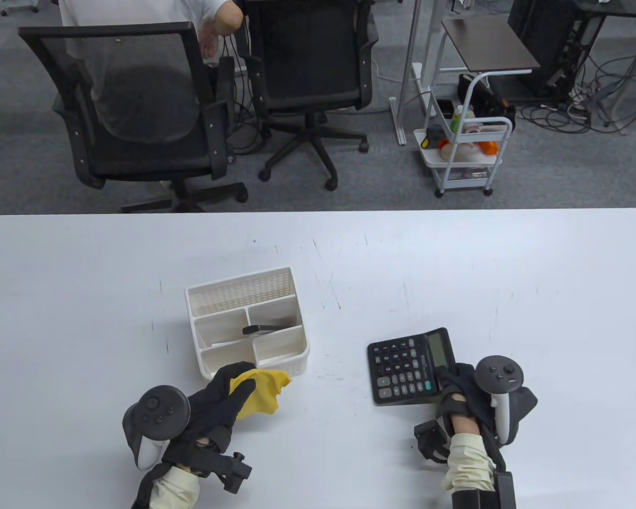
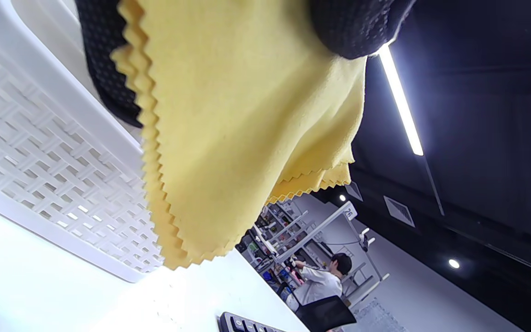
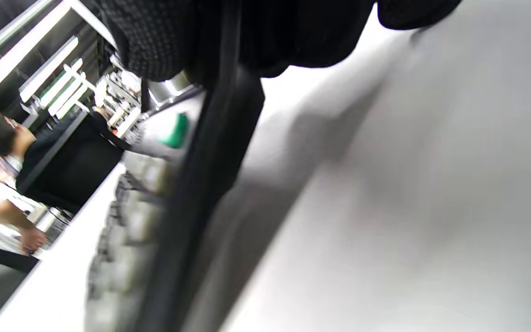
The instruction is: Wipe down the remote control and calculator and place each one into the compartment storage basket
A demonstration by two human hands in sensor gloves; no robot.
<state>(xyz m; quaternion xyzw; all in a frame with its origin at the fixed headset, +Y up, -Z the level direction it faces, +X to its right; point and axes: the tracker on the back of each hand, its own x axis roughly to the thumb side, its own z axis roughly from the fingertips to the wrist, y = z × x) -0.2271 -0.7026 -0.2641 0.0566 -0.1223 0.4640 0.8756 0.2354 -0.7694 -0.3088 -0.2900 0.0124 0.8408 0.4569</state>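
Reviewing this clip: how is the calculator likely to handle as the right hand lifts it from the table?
The calculator looks like a flat, rigid slab, so it should probably lift without flexing. The right hand grips only its near right corner, so the far end may sag or pivot. Its smooth casing could slip; rolling seems unlikely.

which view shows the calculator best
The table view: the whole calculator shows, keys and display, the right hand gripping its near corner. The left wrist view catches only a key strip; the right wrist view a blurred edge.
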